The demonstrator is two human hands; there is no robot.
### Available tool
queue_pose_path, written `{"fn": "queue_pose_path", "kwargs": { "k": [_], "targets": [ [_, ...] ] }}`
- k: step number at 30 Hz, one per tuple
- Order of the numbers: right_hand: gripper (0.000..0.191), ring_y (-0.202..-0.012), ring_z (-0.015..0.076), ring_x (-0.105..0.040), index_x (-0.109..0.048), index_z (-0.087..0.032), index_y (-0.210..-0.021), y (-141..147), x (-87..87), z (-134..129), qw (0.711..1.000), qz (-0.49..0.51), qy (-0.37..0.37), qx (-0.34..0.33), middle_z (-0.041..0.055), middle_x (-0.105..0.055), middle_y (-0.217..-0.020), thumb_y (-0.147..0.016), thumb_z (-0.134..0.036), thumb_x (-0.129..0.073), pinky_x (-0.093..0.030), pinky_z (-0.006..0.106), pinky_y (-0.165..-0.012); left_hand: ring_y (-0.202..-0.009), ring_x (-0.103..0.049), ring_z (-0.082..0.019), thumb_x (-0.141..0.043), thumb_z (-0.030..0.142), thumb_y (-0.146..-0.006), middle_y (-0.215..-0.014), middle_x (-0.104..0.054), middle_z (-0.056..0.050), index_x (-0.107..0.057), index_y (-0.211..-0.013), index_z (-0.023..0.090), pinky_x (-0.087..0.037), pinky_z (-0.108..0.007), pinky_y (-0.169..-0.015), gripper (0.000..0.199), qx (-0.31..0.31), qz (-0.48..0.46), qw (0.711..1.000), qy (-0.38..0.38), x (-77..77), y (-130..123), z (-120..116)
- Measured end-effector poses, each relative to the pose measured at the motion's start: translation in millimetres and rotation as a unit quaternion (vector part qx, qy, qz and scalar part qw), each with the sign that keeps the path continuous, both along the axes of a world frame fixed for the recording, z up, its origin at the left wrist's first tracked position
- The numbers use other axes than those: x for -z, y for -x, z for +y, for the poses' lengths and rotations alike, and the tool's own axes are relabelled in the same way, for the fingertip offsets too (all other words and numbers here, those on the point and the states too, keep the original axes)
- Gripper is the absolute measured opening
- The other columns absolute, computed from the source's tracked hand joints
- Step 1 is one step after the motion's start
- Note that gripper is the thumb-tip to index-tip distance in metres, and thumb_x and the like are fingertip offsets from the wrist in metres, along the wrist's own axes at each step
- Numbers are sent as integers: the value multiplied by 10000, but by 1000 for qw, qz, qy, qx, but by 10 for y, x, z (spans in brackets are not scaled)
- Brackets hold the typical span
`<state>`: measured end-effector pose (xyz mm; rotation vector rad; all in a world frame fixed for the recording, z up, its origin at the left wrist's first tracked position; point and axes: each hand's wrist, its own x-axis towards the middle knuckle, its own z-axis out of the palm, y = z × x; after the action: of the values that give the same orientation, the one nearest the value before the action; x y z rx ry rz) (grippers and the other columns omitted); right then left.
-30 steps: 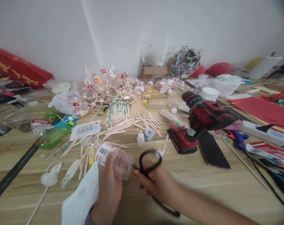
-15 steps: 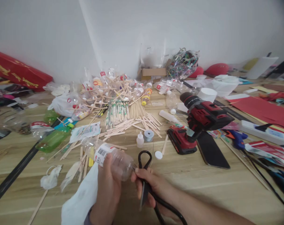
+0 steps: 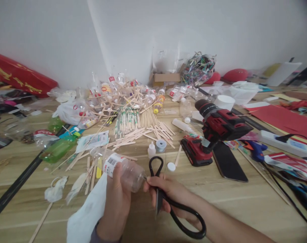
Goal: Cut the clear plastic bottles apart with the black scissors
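My left hand (image 3: 117,199) is wrapped round a clear plastic bottle (image 3: 133,170) with a white label. The bottle lies on its side in the air, its neck to the left and its base to the right. Black-handled scissors (image 3: 187,211) are in my right hand (image 3: 166,192), opened wide. One blade points down toward me; the other, pinched near its tip by thumb and fingers, meets the bottle's base. Whether the tip goes through the plastic cannot be made out. Below my left hand a white cloth or tissue (image 3: 86,212) lies on the wooden table (image 3: 234,216).
A red and black cordless drill (image 3: 221,125) stands right of centre beside a black phone (image 3: 229,162). Wooden sticks (image 3: 133,136) and bottles are heaped at the back. A small dropper bottle (image 3: 151,150) and a spool (image 3: 161,145) stand ahead. Green bottle (image 3: 58,150) lies left.
The scissors have turned in my right hand, so their large lower handle loop now shows to the right. The bottle stays in my left hand, nearly unmoved.
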<state>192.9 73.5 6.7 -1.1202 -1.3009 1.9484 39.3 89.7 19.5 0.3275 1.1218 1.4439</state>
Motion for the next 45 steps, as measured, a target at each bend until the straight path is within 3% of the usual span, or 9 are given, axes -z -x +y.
{"fn": "queue_pose_path", "kwargs": {
  "k": [4,8,16,23,30,33,36,42,45],
  "targets": [
    [559,-282,43,-333,-621,-137,-795,39,39,-87,989,102,103,38,-23,-589,-516,-744,-693,-601,-201,178,-296,-728,-704,-192,-920,426,-586,-838,-781,-36,-696,-958,181,-574,-275,-663,498,4,-24,999,-21,-38,22,18],
    [543,-263,20,-289,-651,-119,-782,26,4,-171,967,191,156,71,-54,-549,-447,-696,-645,-753,-141,164,-273,-760,-724,-207,-923,393,-603,-852,-800,-74,-728,-937,166,-596,-281,-673,448,32,-57,997,-28,-25,63,13],
    [463,-250,-8,-139,-655,-141,-805,136,-19,-366,903,358,225,75,-135,-466,-413,-714,-547,-857,-138,133,-257,-808,-758,-226,-847,415,-696,-906,-811,-90,-766,-989,146,-617,-306,-748,406,77,-149,986,-24,-48,45,3],
    [421,-274,-7,-192,-663,-161,-865,196,86,-414,876,407,249,78,-145,-444,-444,-748,-511,-863,-152,109,-268,-755,-753,-223,-812,376,-732,-854,-808,-116,-763,-927,116,-622,-284,-685,328,75,-192,978,-18,-37,-36,-4],
    [558,-261,3,-163,-600,-173,-796,163,53,-436,914,331,212,105,-149,-420,-416,-645,-643,-861,-175,123,-255,-704,-751,-207,-650,417,-863,-807,-791,-93,-741,-946,130,-628,-274,-667,312,3,-206,978,-34,-135,110,125],
    [579,-265,15,-323,-601,-159,-804,26,43,-333,944,247,150,157,-87,-558,-470,-692,-691,-801,-232,128,-281,-673,-744,-190,-500,399,-967,-769,-779,-67,-718,-888,157,-632,-279,-646,336,-35,-200,979,-27,-209,176,190],
    [531,-355,65,-531,-623,-146,-825,-145,24,-168,967,144,94,186,-18,-678,-596,-724,-632,-809,-273,136,-304,-673,-748,-205,-374,383,-1029,-754,-772,-82,-701,-872,158,-639,-316,-633,426,-30,-206,978,-2,-261,151,187],
    [450,-371,110,-512,-590,-172,-682,-250,55,-69,991,-5,56,124,6,-630,-497,-741,-573,-787,-360,191,-362,-692,-763,-215,-338,321,-1034,-759,-774,-100,-687,-902,146,-647,-345,-679,412,2,-239,970,49,-335,60,131],
    [459,-501,144,-588,-607,-174,-739,-221,89,-114,993,-41,40,105,28,-682,-640,-724,-602,-769,-472,236,-460,-690,-766,-217,-347,316,-1029,-755,-775,-102,-690,-898,142,-649,-343,-680,406,4,-248,967,56,-334,73,140]
  ]
}}
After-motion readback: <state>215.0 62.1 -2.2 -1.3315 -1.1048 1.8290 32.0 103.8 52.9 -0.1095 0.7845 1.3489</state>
